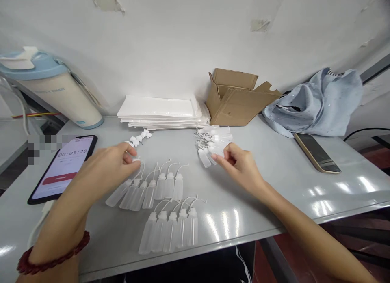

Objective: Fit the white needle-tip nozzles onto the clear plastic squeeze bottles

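My left hand is above the table's left part, fingers curled together near the thin tube of the leftmost bottle; what is between its fingertips is too small to make out. Small white caps lie just beyond it. Two rows of clear plastic bottles with thin curved tubes, an upper row and a lower row, lie in front of my hands. My right hand is at a loose pile of similar bottles, its thumb and fingers bent beside the nearest ones; whether it grips one is hidden.
A stack of white envelopes and an open cardboard box stand against the wall. To the left are a tumbler and a phone with a timer; to the right, a blue cloth bag and another phone.
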`<state>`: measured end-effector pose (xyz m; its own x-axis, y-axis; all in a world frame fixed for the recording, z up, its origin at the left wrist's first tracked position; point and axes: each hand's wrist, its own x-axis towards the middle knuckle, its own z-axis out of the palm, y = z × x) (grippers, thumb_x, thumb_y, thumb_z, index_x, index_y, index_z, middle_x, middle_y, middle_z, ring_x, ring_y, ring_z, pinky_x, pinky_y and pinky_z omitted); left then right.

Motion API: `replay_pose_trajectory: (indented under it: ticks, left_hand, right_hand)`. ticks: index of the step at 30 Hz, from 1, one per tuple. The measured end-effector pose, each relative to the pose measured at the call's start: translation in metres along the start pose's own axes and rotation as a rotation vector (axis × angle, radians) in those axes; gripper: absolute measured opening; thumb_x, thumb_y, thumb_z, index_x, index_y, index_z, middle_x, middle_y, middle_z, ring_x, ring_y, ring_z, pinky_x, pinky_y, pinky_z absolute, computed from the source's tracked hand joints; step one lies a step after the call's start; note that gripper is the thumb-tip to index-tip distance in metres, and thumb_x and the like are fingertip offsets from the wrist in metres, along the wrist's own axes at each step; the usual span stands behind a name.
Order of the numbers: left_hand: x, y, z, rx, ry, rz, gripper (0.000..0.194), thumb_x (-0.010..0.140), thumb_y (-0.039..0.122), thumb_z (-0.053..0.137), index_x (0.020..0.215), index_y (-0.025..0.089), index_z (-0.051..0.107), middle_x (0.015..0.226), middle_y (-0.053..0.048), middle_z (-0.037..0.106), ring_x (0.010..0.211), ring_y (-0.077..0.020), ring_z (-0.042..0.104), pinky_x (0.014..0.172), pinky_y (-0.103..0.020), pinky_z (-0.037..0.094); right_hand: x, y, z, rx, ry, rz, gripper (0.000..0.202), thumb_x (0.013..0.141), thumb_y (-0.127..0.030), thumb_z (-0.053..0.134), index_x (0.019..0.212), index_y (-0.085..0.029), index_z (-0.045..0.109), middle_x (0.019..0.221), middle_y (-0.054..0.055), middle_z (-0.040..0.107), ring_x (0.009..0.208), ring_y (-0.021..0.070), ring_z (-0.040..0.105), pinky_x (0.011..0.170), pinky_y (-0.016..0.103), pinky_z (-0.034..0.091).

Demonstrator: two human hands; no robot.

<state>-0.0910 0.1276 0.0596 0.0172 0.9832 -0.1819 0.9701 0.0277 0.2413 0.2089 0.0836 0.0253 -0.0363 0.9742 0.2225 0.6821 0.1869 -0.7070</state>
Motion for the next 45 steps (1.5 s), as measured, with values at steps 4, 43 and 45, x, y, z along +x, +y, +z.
replay_pose_trajectory:
  ticks: [4, 43, 45]
  left_hand:
    - [0.0, 0.005, -0.002, -0.186, 0.232, -0.095, 0.023, 0.069, 0.036, 0.059, 0.086, 0.02, 0.06, 0.082, -0.001, 0.067, 0.082, -0.0216, 0.065, 0.078, -0.031, 0.046]
    - [-0.029, 0.053, 0.009, -0.505, 0.302, 0.027, 0.028, 0.078, 0.038, 0.06, 0.097, 0.022, 0.072, 0.086, 0.001, 0.069, 0.075, -0.0154, 0.06, 0.066, -0.024, 0.05]
    - [-0.03, 0.055, 0.009, -0.537, 0.258, 0.034, 0.026, 0.078, 0.038, 0.061, 0.096, 0.023, 0.072, 0.089, 0.0, 0.069, 0.077, -0.0159, 0.061, 0.069, -0.025, 0.052]
  right_hand:
    - [-0.024, -0.021, 0.005, 0.206, -0.61, -0.116, 0.044, 0.087, -0.042, 0.058, 0.058, -0.02, 0.034, 0.052, -0.008, 0.031, 0.046, 0.0053, 0.028, 0.044, 0.02, 0.024]
    - [-0.046, -0.039, 0.021, -0.318, -0.623, -0.069, 0.043, 0.076, -0.036, 0.056, 0.045, -0.017, 0.032, 0.04, -0.005, 0.03, 0.039, 0.0055, 0.014, 0.044, 0.025, 0.015]
    - [-0.043, -0.036, 0.019, -0.284, -0.632, -0.059, 0.039, 0.076, -0.033, 0.057, 0.048, -0.017, 0.034, 0.042, -0.006, 0.033, 0.04, 0.0055, 0.019, 0.045, 0.025, 0.016]
